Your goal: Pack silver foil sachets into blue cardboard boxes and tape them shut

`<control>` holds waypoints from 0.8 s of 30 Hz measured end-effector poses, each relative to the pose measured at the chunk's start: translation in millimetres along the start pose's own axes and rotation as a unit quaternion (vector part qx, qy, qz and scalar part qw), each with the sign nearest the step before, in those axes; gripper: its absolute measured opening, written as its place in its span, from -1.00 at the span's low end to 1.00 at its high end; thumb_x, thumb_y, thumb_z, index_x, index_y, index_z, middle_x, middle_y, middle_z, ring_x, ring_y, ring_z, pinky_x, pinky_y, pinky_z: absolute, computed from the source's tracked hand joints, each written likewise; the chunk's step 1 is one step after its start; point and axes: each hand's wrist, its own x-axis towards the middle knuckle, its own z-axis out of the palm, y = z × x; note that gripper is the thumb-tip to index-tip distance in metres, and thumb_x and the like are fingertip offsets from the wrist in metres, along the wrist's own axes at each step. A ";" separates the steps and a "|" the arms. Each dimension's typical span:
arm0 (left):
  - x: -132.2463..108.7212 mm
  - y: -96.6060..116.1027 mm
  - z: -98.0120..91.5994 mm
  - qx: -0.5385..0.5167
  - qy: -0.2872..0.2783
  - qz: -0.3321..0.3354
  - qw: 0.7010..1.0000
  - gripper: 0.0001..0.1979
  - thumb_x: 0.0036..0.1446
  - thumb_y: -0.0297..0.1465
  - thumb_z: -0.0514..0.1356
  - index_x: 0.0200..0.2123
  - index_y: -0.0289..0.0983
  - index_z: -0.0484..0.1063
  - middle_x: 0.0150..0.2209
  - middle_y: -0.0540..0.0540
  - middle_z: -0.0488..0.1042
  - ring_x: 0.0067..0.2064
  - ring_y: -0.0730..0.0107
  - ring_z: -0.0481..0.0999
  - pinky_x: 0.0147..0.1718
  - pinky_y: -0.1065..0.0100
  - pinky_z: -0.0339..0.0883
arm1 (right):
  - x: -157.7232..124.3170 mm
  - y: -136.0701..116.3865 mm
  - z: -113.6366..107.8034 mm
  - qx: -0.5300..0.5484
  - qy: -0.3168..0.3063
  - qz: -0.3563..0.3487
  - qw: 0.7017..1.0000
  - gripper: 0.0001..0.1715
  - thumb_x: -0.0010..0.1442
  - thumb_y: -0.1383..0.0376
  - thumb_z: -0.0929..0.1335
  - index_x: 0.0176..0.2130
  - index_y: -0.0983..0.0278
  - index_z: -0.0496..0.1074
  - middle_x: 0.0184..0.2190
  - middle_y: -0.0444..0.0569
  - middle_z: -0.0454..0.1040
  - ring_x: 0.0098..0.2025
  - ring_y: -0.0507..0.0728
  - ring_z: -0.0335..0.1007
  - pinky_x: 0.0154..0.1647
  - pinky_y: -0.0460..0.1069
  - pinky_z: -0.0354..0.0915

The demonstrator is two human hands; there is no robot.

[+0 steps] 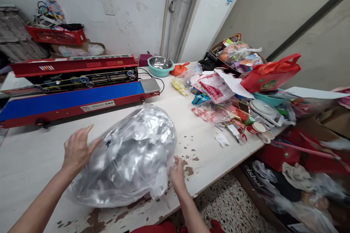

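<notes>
A big clear plastic bag (128,156) stuffed with shiny silver pieces lies on the white table (32,160) in front of me. My left hand (78,149) rests against the bag's left side, fingers stretched out flat. My right hand (177,174) is at the bag's lower right edge, with the fingers curled into the plastic there.
A red and blue sealing machine (73,87) runs along the table's back left. A teal bowl with a steel insert (160,65) stands behind it. Packets, red bags (270,72) and cups crowd the right end. Boxes and clutter fill the floor at right.
</notes>
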 end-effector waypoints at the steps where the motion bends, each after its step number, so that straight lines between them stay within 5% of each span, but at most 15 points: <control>1: -11.4 -17.8 4.8 0.020 -0.014 -0.032 0.999 -0.28 0.11 0.05 -0.03 0.24 -0.24 0.12 0.19 -0.30 0.24 0.23 -0.15 0.16 0.18 -0.05 0.01 | 6.4 -6.6 -9.4 0.004 0.022 0.007 1.000 -0.27 0.21 0.09 0.13 0.29 0.28 -0.03 0.20 0.24 0.14 0.24 0.32 0.11 0.13 0.18 0.21; 4: -64.7 -64.0 19.4 -0.016 -0.128 -0.186 0.974 -0.09 0.02 0.16 0.02 0.32 -0.17 -0.11 0.32 -0.29 -0.03 0.31 -0.25 -0.01 0.16 -0.17 0.04 | 35.0 -39.9 -23.7 -0.005 0.064 -0.025 0.998 -0.13 0.18 -0.02 0.22 0.33 0.16 -0.16 0.34 0.12 -0.17 0.36 0.32 -0.21 0.23 0.21 0.07; 6: -100.0 -77.5 31.1 -0.065 -0.170 -0.248 0.952 -0.01 -0.04 0.19 0.07 0.34 -0.15 -0.17 0.33 -0.30 -0.11 0.32 -0.26 -0.05 0.12 -0.14 0.14 | 58.6 -66.8 -16.4 -0.048 0.048 -0.099 0.993 0.07 -0.02 -0.05 0.41 0.32 0.10 -0.09 0.38 0.06 -0.28 0.37 0.37 -0.33 0.25 0.27 -0.05; 7: -112.0 -78.2 36.7 -0.075 -0.158 -0.272 0.946 -0.03 -0.05 0.18 0.08 0.33 -0.14 -0.11 0.31 -0.31 -0.07 0.31 -0.25 -0.02 0.10 -0.11 0.19 | 70.2 -78.9 -8.5 -0.069 0.028 -0.133 0.988 0.03 -0.09 -0.02 0.47 0.27 0.08 0.07 0.37 0.05 -0.22 0.36 0.39 -0.30 0.26 0.30 -0.10; 9: -119.2 -71.1 45.1 -0.062 -0.083 -0.301 0.948 -0.24 0.01 0.13 0.07 0.19 -0.16 0.18 0.19 -0.29 0.12 0.22 -0.18 0.16 0.05 0.00 0.25 | 90.0 -97.5 10.6 -0.074 0.016 -0.157 0.985 -0.45 -0.02 0.09 0.46 -0.02 0.11 0.42 0.28 0.03 0.06 0.30 0.36 -0.16 0.24 0.29 -0.14; 11: -103.9 -60.8 46.2 -0.044 -0.019 -0.299 0.953 -0.51 0.09 0.06 0.03 -0.18 -0.21 0.40 -0.08 -0.19 0.32 0.00 0.02 0.37 -0.09 0.16 0.30 | 104.1 -109.6 25.9 -0.051 0.021 -0.159 0.986 -0.86 0.08 0.18 0.40 -0.34 0.19 0.48 0.05 0.02 0.36 0.21 0.30 -0.02 0.20 0.24 -0.10; 14: -56.2 -54.1 30.6 -0.063 0.029 -0.280 0.958 -0.55 0.12 -0.03 0.04 -0.58 -0.26 0.16 -0.50 0.01 0.18 -0.38 0.38 0.27 -0.39 0.38 0.14 | 119.7 -128.1 32.2 0.017 0.033 -0.157 0.987 -0.72 0.14 0.18 0.33 -0.54 0.25 0.34 -0.37 -0.03 0.42 -0.04 0.22 0.17 0.06 0.15 0.06; 18: 11.7 -56.8 -7.2 -0.116 0.073 -0.283 0.949 -0.55 0.12 -0.07 0.10 -0.59 -0.31 0.18 -0.61 0.08 0.01 -0.48 0.54 0.10 -0.48 0.47 0.00 | 144.0 -183.9 24.8 0.162 0.038 -0.154 0.974 -0.56 0.18 0.05 0.25 -0.59 0.23 0.16 -0.61 -0.19 0.21 -0.44 0.05 0.14 -0.30 -0.03 0.16; 24: 93.2 -31.4 -64.9 -0.149 0.204 -0.199 0.947 -0.54 0.13 -0.14 0.15 -0.60 -0.37 0.15 -0.57 0.11 -0.05 -0.48 0.66 0.01 -0.51 0.52 -0.09 | 179.7 -314.3 5.1 0.380 0.003 -0.162 0.911 -0.49 0.23 -0.06 0.20 -0.55 0.20 0.06 -0.68 -0.30 0.07 -0.62 -0.05 0.04 -0.57 -0.13 0.09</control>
